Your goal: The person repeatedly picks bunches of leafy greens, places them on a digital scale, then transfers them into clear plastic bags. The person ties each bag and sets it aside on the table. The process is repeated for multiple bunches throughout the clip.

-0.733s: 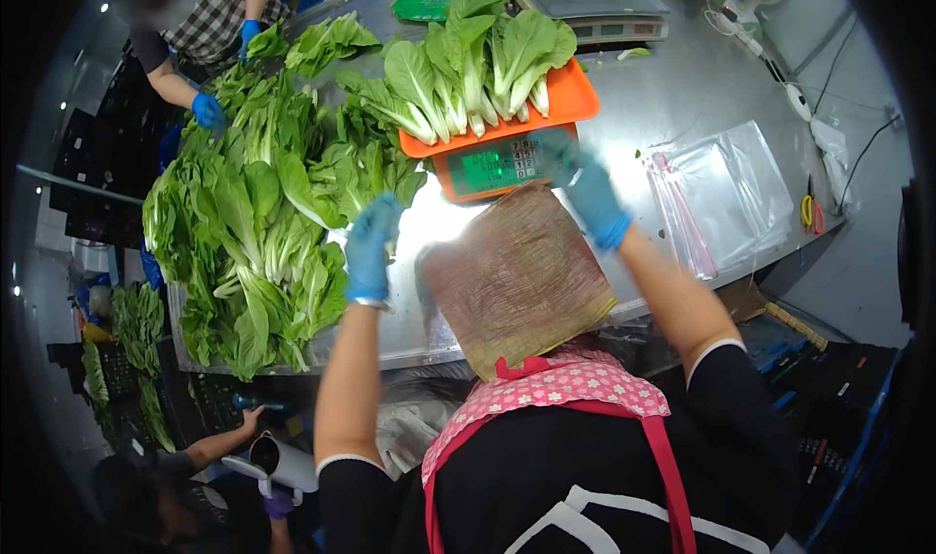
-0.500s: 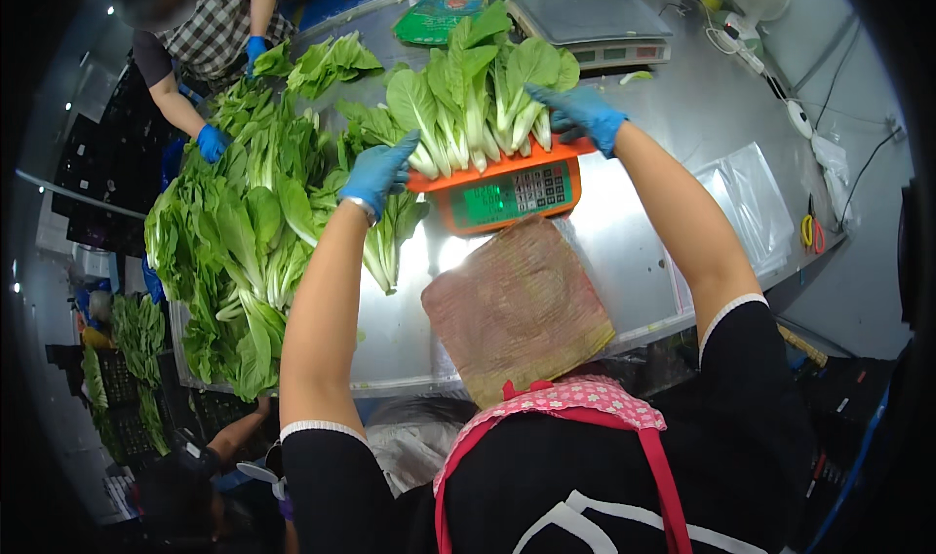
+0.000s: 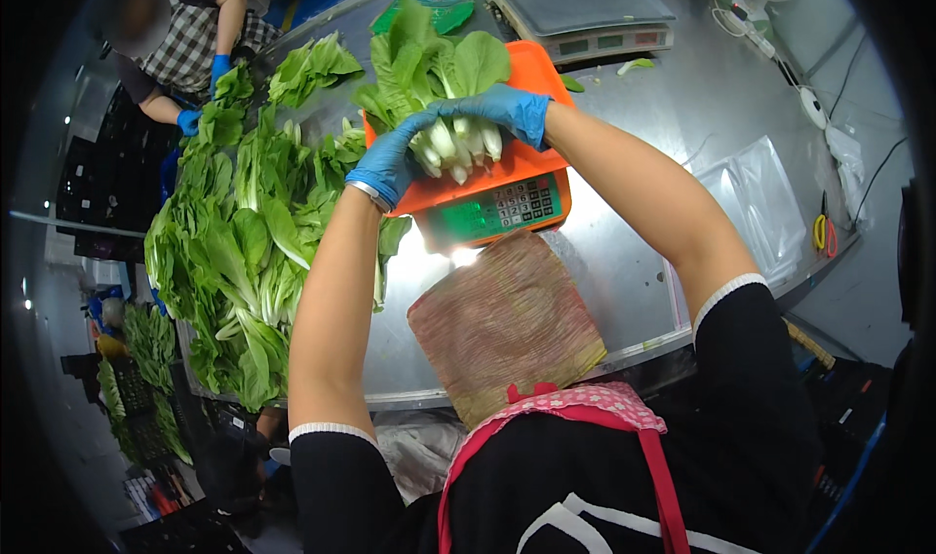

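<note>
My left hand [image 3: 390, 162] and my right hand [image 3: 502, 111], both in blue gloves, close around a bunch of bok choy [image 3: 439, 67] from either side. Its white stem ends point toward me, gathered between my hands; the green leaves fan out away from me. Beneath the bunch is the orange tray [image 3: 538, 72] of a digital scale [image 3: 487, 213] with a lit green display and a keypad. A large heap of leafy greens [image 3: 244, 262] covers the table to the left of my left forearm.
A folded brownish cloth [image 3: 507, 320] lies in front of the scale. Another scale [image 3: 585, 13] and a green bag [image 3: 429, 6] stand at the back. Clear plastic bags [image 3: 751, 213] and scissors [image 3: 825, 230] lie at right. A co-worker in a checked apron [image 3: 200, 42] handles greens at far left.
My hands have come together from the tray's two sides, squeezing the spread-out bok choy into a tight bunch. More of the orange tray shows. The co-worker's hands have shifted slightly left.
</note>
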{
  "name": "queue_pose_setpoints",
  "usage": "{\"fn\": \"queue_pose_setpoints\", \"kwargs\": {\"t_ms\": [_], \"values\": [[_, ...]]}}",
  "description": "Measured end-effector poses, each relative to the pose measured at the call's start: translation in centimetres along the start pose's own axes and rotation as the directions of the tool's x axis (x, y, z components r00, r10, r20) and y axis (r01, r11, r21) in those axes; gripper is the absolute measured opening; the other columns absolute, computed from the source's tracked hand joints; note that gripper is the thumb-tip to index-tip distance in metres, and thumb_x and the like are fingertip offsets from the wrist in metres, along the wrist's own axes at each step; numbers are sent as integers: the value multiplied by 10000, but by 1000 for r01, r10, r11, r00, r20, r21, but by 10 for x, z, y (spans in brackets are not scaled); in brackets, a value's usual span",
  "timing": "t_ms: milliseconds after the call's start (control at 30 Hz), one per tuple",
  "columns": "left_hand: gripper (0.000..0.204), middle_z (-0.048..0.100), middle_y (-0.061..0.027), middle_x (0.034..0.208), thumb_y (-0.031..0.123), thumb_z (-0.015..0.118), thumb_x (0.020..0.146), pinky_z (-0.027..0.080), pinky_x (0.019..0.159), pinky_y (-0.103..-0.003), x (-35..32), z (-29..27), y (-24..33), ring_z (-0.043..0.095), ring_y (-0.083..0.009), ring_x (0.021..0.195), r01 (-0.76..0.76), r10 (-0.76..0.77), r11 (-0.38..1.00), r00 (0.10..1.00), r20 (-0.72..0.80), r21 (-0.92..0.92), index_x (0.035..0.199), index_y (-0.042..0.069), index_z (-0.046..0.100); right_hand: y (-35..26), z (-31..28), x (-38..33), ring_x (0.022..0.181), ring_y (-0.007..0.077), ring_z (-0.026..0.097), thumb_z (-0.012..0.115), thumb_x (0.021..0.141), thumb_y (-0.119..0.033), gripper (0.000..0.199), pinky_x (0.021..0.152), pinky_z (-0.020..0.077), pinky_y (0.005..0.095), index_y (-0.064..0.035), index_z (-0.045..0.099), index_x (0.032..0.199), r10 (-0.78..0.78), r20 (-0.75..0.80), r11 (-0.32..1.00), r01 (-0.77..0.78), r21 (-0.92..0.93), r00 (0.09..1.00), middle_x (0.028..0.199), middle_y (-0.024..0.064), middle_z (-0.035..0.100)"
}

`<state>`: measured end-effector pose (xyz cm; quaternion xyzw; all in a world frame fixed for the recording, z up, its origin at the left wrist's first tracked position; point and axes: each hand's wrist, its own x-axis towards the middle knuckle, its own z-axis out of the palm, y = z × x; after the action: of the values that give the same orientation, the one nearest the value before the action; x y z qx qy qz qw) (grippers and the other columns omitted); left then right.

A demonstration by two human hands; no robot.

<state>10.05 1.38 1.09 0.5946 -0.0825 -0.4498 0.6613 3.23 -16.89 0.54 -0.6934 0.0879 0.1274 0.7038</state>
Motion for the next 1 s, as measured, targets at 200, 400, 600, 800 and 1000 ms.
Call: {"fn": "queue_pose_setpoints", "kwargs": {"t_ms": [200,400,600,800,1000], "values": [[577,544,-118,1230,375,644,850,443,943,-390,5,-10,-1,545,-253,1089,72,-63,988,996,66,-135,1295,58,457,6,-2,11,549,182,618,628,786,-607,584,446,484,262,-26,674,812,54,59,997,-57,55,997,709,123,669],[560,581,-94,1138,426,634,848,481,794,-298,12,-18,14,569,-200,962,69,-71,996,996,46,49,1245,56,498,-13,-7,14,533,182,611,566,785,-677,652,433,477,273,-35,676,812,3,361,996,-35,83,932,653,125,652],[442,607,-83,1072,292,639,858,483,700,-292,-2,-3,21,586,-173,899,-92,91,995,995,27,46,1200,37,522,-12,2,4,612,205,643,661,722,-651,698,475,520,281,40,651,821,-26,85,998,22,53,996,750,154,667],[290,655,-80,948,53,661,807,522,664,-276,-28,-17,41,645,-185,786,-489,482,660,858,177,571,1077,-17,583,-49,12,-25,778,171,642,747,781,-300,378,723,519,287,-5,652,998,-561,23,822,559,-109,828,839,85,689],[320,631,-91,1012,54,641,818,511,718,-283,-4,-34,-30,619,-189,859,-381,354,240,891,285,893,1121,-14,560,39,3,-12,1106,228,544,752,770,-156,508,962,424,368,-57,541,1221,-743,101,626,741,-244,661,1181,103,596]]}}
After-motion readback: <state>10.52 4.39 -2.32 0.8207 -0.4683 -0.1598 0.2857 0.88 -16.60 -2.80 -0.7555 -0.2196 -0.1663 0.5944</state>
